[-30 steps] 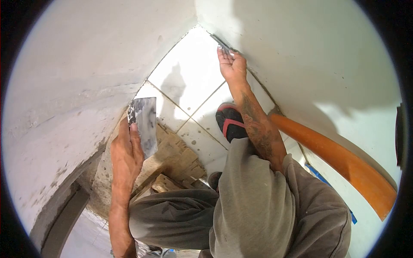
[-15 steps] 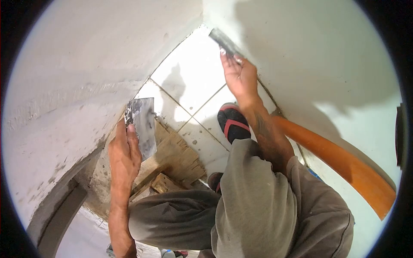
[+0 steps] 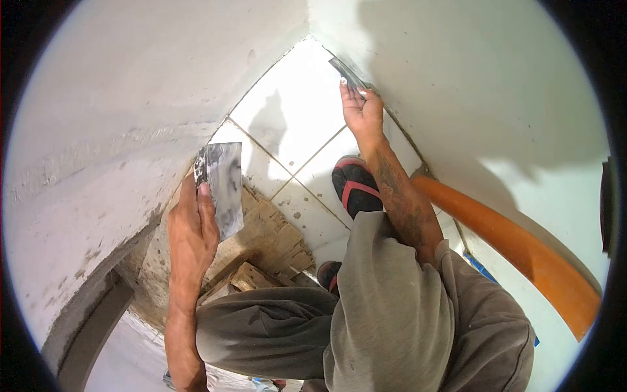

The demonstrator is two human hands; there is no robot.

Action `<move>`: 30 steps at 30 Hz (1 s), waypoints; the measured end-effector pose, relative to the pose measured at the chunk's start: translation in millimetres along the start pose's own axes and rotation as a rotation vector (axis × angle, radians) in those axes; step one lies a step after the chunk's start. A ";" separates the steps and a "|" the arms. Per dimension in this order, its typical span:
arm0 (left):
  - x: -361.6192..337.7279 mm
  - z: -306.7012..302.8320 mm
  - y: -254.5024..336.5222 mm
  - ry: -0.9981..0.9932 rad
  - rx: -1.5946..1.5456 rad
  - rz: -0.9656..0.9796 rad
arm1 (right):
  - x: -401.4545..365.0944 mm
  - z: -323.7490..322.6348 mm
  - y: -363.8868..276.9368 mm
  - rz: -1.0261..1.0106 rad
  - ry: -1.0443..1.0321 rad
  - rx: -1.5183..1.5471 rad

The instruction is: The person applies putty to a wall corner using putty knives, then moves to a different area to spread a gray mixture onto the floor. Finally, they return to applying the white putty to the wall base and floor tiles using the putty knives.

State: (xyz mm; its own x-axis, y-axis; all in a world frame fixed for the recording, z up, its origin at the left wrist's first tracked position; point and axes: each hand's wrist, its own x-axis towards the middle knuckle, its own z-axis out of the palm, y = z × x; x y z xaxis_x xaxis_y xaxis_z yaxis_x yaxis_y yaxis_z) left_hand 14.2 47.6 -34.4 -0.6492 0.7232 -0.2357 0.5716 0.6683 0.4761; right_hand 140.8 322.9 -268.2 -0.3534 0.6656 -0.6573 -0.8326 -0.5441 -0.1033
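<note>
My left hand point(image 3: 193, 228) grips a flat metal plate point(image 3: 224, 189) smeared with grey and white paste, held over the wooden boards beside the left wall. Against the foot of the right wall, near the corner, my right hand point(image 3: 363, 116) holds a narrow dark trowel point(image 3: 347, 73). White paste marks its fingertips. The trowel's blade is seen nearly edge-on, close to the wall surface.
Rough wooden boards point(image 3: 271, 228) lie on the white floor tiles point(image 3: 287, 108) between my legs and the left wall point(image 3: 130, 98). An orange pipe point(image 3: 503, 238) runs along the right wall point(image 3: 470, 85). My sandalled foot point(image 3: 356, 186) rests on the tiles.
My right hand and its trowel have moved slightly down and right, and the blade has turned more edge-on. My left hand has shifted a little right with the plate.
</note>
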 end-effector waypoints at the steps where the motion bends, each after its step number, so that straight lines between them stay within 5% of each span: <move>1: 0.4 -0.3 -0.1 -0.003 -0.001 -0.001 | 3.1 -0.2 -1.7 0.003 -0.006 0.016; 7: 0.8 -3.2 3.7 -0.012 -0.009 -0.023 | 5.5 18.3 -12.8 -0.037 0.049 0.166; 19: -6.3 -6.7 3.5 0.081 -0.126 -0.105 | -74.5 57.5 -23.2 0.203 -0.329 0.101; 20: -5.1 -9.1 1.6 0.092 -0.100 -0.067 | -86.9 58.5 -23.3 0.231 -0.215 0.000; 25: -1.8 -13.3 7.0 0.152 -0.061 -0.058 | -102.8 -7.9 -10.6 0.364 -0.439 -0.489; 30: 12.0 -19.6 8.1 0.261 -0.161 -0.011 | -119.5 -7.7 7.3 0.476 -0.357 -1.155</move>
State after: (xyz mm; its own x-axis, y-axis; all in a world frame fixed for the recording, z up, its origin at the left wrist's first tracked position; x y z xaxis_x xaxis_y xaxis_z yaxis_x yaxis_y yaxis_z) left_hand 1.2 58.3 -16.8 -0.7741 0.6326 -0.0257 0.4905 0.6249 0.6075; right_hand 180.2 235.5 -196.1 -0.7533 0.2878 -0.5913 0.1885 -0.7670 -0.6134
